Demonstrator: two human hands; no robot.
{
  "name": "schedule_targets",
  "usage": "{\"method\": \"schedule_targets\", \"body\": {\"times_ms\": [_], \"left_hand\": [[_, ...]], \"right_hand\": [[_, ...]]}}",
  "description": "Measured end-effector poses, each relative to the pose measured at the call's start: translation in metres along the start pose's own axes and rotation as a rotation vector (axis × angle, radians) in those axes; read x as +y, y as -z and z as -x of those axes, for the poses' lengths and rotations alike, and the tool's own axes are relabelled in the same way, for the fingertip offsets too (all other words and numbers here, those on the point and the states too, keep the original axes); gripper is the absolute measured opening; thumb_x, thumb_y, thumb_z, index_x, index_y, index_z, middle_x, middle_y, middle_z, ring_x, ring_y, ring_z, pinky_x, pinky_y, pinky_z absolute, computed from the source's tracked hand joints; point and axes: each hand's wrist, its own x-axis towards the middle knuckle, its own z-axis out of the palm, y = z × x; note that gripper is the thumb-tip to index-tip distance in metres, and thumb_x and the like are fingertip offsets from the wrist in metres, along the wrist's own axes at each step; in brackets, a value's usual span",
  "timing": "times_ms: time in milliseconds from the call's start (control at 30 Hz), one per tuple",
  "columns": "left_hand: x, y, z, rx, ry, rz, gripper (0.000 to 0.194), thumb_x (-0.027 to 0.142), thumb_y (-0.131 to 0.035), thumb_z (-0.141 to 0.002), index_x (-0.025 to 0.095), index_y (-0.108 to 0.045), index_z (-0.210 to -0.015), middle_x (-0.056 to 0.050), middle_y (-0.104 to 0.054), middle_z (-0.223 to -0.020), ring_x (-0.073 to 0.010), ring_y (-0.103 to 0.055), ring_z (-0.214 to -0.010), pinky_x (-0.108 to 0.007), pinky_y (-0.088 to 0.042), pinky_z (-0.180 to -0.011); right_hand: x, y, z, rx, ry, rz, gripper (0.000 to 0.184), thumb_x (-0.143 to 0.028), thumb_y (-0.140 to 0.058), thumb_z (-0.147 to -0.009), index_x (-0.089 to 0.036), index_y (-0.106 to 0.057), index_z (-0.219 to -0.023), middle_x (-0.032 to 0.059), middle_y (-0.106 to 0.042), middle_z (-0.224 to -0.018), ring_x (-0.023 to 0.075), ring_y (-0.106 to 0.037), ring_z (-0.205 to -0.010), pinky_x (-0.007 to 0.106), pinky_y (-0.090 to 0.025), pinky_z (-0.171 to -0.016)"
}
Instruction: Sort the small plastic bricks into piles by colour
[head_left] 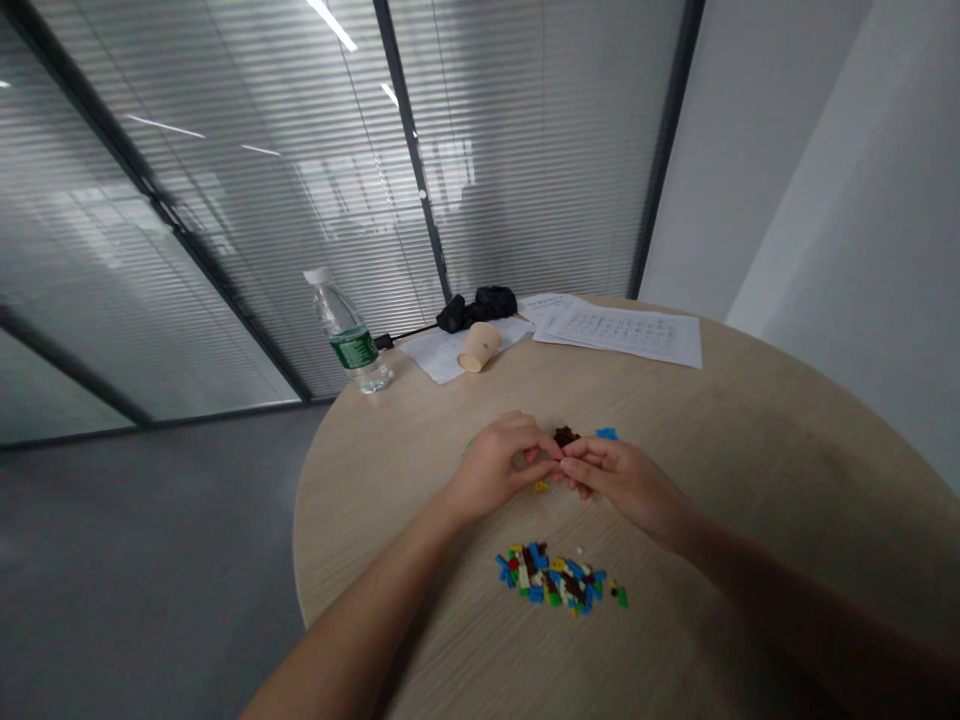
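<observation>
My left hand (508, 452) and my right hand (619, 480) meet fingertip to fingertip above the round wooden table (390, 500). Both are closed in a pinch, and whatever lies between the fingers is too small and covered to make out. Just beyond the fingertips is a cluster of dark brown toy bricks (565, 436). Blue bricks (607, 434) lie behind my right hand, and yellow bricks (541, 486) show under the left fingers. A bit of green peeks out beside my left hand. Nearer to me lies a loose pile of small mixed-colour bricks (551, 577).
A water bottle (352, 345) with a green label stands at the table's left rim. A paper cup (478, 347) lies on its side on a white sheet (435, 355), with a black bundle (480, 307) behind. Printed papers (619, 333) lie at the back right.
</observation>
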Motion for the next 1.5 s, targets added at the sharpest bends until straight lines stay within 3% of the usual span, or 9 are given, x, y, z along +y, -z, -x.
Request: {"method": "schedule_targets", "body": {"times_ms": [133, 267, 433, 500, 600, 700, 1067, 1300, 1500], "left_hand": [[-0.002, -0.003, 0.001, 0.01, -0.024, -0.009, 0.014, 0.026, -0.055, -0.085, 0.019, -0.068, -0.085, -0.002, -0.054, -0.073, -0.0137, -0.049, -0.075, -0.026, -0.04, -0.069], [-0.002, -0.002, 0.001, 0.05, -0.046, -0.037, 0.019, 0.023, -0.052, -0.087, 0.021, -0.066, -0.098, -0.003, -0.053, -0.077, -0.0138, -0.05, -0.075, -0.027, -0.042, -0.07], [-0.001, 0.001, 0.001, 0.047, -0.022, -0.109, 0.024, 0.025, -0.051, -0.086, 0.018, -0.061, -0.107, -0.005, -0.055, -0.084, -0.0158, -0.052, -0.08, -0.029, -0.043, -0.073], [-0.001, 0.003, 0.001, 0.042, -0.018, -0.151, 0.022, 0.025, -0.05, -0.086, 0.018, -0.062, -0.104, -0.005, -0.056, -0.083, -0.0161, -0.052, -0.08, -0.03, -0.043, -0.074], [-0.003, 0.004, 0.001, 0.053, -0.021, -0.197, 0.022, 0.026, -0.047, -0.088, 0.019, -0.062, -0.102, -0.004, -0.056, -0.082, -0.016, -0.052, -0.081, -0.03, -0.043, -0.074], [-0.003, 0.004, 0.001, 0.07, -0.024, -0.221, 0.022, 0.028, -0.046, -0.088, 0.019, -0.062, -0.1, -0.004, -0.056, -0.081, -0.0157, -0.052, -0.08, -0.03, -0.044, -0.073], [-0.001, 0.004, 0.001, 0.04, -0.001, -0.24, 0.019, 0.024, -0.048, -0.087, 0.018, -0.064, -0.097, -0.004, -0.058, -0.081, -0.0158, -0.052, -0.08, -0.029, -0.043, -0.072], [0.002, 0.013, 0.0, -0.297, -0.033, -0.064, 0.011, 0.019, -0.057, -0.08, 0.018, -0.067, -0.083, -0.001, -0.06, -0.077, -0.0127, -0.054, -0.076, -0.025, -0.043, -0.072], [0.002, 0.016, 0.004, -0.618, 0.093, 0.102, 0.009, 0.015, -0.065, -0.071, 0.019, -0.07, -0.077, 0.002, -0.063, -0.068, -0.0075, -0.053, -0.057, -0.019, -0.037, -0.054]], "right_hand": [[0.008, -0.002, -0.003, 0.016, -0.09, -0.137, 0.026, -0.038, -0.067, -0.065, -0.015, -0.064, -0.078, 0.0024, -0.062, -0.073, 0.0087, -0.05, -0.058, 0.022, -0.04, -0.053], [0.011, 0.004, -0.007, 0.08, -0.028, -0.12, 0.026, -0.04, -0.064, -0.067, -0.016, -0.064, -0.077, 0.0021, -0.061, -0.071, 0.0101, -0.051, -0.057, 0.024, -0.042, -0.054], [0.014, 0.028, -0.012, 0.361, 0.313, 0.488, 0.014, -0.031, -0.055, -0.076, -0.02, -0.064, -0.077, 0.0038, -0.065, -0.075, 0.0162, -0.057, -0.067, 0.03, -0.045, -0.064], [0.017, 0.035, -0.015, 0.392, 0.467, 0.763, 0.014, -0.028, -0.054, -0.08, -0.021, -0.065, -0.078, 0.0051, -0.066, -0.077, 0.0187, -0.058, -0.073, 0.032, -0.045, -0.069], [0.022, 0.038, -0.019, 0.363, 0.563, 1.024, 0.012, -0.024, -0.055, -0.082, -0.02, -0.065, -0.078, 0.0057, -0.066, -0.077, 0.021, -0.057, -0.078, 0.033, -0.044, -0.072], [0.024, 0.036, -0.023, 0.326, 0.55, 1.15, 0.009, -0.021, -0.058, -0.081, -0.018, -0.065, -0.076, 0.0054, -0.067, -0.076, 0.0215, -0.056, -0.078, 0.034, -0.044, -0.072], [0.026, 0.033, -0.029, 0.28, 0.499, 1.25, 0.013, -0.02, -0.056, -0.083, -0.018, -0.069, -0.082, 0.0057, -0.068, -0.078, 0.0217, -0.054, -0.081, 0.034, -0.044, -0.074], [0.028, 0.035, -0.029, 0.254, 0.528, 1.224, 0.016, -0.022, -0.055, -0.084, -0.02, -0.07, -0.081, 0.0069, -0.067, -0.079, 0.0222, -0.053, -0.081, 0.034, -0.043, -0.072], [0.026, 0.034, -0.028, 0.28, 0.527, 1.166, 0.017, -0.023, -0.053, -0.085, -0.021, -0.07, -0.08, 0.007, -0.067, -0.08, 0.0222, -0.053, -0.081, 0.035, -0.043, -0.071]]}}
